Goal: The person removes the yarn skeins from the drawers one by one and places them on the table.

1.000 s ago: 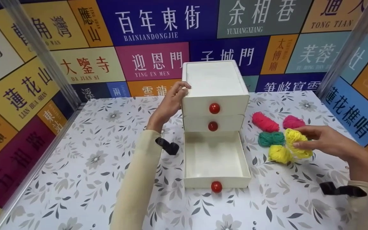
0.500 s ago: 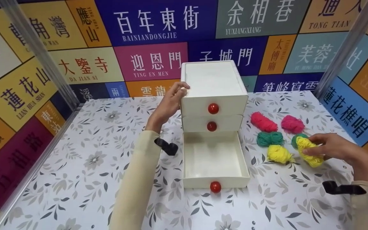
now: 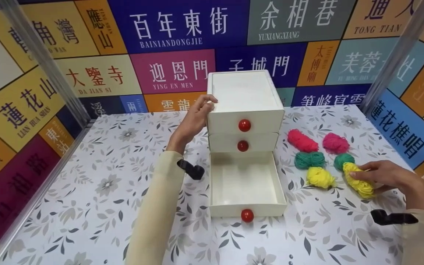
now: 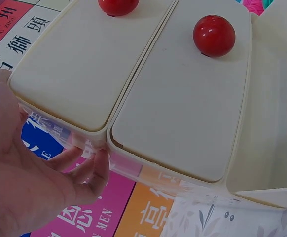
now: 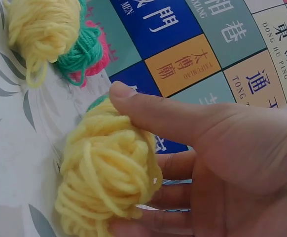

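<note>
A white cabinet (image 3: 247, 92) with three drawers and red knobs stands mid-table; its bottom drawer (image 3: 247, 178) is pulled out with nothing inside. My left hand (image 3: 194, 117) holds its upper left edge; in the left wrist view, curled fingertips (image 4: 100, 165) touch its clear side. At the right, my right hand (image 3: 390, 178) holds a skein of yellow yarn (image 3: 358, 180), thumb on the near side and fingers behind it. This skein lies against a green yarn ball (image 3: 343, 162). Left of it are another yellow skein (image 3: 320, 177) and a green skein (image 3: 309, 160).
A red skein (image 3: 302, 140) and a magenta skein (image 3: 336, 143) lie behind the green ones. The table (image 3: 112, 184) has a leaf-patterned cover. Panels with Chinese lettering (image 3: 179, 70) rise at the back and sides, with clear posts (image 3: 399, 55) at the corners.
My right hand has moved the yellow skein right and toward me, away from the other yellow skein, uncovering the green ball behind it. The left hand keeps its place on the cabinet.
</note>
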`<act>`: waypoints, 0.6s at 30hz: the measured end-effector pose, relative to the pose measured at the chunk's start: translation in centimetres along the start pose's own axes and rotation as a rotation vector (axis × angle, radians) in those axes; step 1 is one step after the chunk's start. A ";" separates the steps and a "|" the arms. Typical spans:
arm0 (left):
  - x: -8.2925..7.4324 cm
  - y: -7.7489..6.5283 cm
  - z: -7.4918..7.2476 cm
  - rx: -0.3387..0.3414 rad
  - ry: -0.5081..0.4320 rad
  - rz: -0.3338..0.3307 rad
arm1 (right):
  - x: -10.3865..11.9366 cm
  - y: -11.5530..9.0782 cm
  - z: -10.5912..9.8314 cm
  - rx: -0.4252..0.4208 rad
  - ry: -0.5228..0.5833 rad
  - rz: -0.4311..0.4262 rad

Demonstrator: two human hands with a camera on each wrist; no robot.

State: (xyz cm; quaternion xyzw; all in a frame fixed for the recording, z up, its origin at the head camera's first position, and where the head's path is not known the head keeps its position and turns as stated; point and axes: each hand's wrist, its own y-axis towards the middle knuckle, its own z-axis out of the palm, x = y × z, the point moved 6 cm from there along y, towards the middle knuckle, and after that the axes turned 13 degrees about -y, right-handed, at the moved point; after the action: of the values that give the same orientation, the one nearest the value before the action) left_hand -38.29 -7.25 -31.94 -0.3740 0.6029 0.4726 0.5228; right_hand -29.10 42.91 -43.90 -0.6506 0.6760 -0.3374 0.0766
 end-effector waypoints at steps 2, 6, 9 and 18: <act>0.0 0.0 -0.1 0.000 0.001 0.003 | 0.1 -0.2 -0.2 -0.017 0.011 -0.003; -0.1 -0.1 -0.1 0.001 0.003 0.010 | 0.7 -0.5 -0.9 -0.091 0.036 -0.001; -0.1 -0.2 -0.1 -0.002 0.003 0.011 | 1.3 -0.9 -1.5 -0.172 0.064 0.011; -0.2 -0.1 0.1 -0.002 0.007 0.008 | 5.0 -2.4 -2.7 -0.323 0.103 -0.040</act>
State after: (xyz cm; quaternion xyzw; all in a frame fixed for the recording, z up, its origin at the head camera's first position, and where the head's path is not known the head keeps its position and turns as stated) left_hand -38.15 -7.23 -31.80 -0.3737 0.6057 0.4739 0.5186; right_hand -29.29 39.43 -38.85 -0.6498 0.7113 -0.2585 -0.0705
